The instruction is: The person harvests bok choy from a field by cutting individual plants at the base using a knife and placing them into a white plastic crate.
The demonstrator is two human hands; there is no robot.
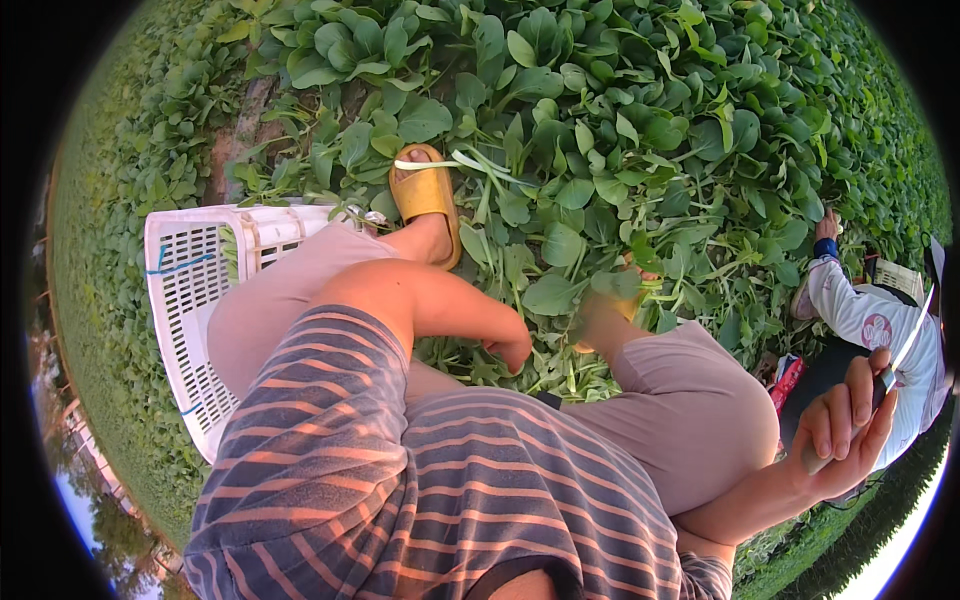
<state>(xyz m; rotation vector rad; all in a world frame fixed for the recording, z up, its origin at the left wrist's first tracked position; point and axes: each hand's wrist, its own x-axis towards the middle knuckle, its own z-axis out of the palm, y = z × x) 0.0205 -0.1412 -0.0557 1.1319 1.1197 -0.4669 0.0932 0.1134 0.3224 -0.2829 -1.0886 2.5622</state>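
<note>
My right hand (844, 427) is raised at the right, its fingers closed round the handle of a knife (911, 337) whose thin blade points up and away. My left hand (511, 346) hangs low between my knees, over cut leaves and stems on the ground; its fingers are partly hidden, so whether it holds something does not show. Leafy green plants (559, 244) with pale stems grow just ahead of it. Some pale stems (487, 166) lie by my yellow slipper (424, 195).
A white plastic crate (195, 262) with some greens inside stands beyond my knee at the left. A co-worker (877, 307) in a light long-sleeved top crouches at the right, near another crate (900, 279) and a red packet (787, 382). Dense leafy rows spread ahead.
</note>
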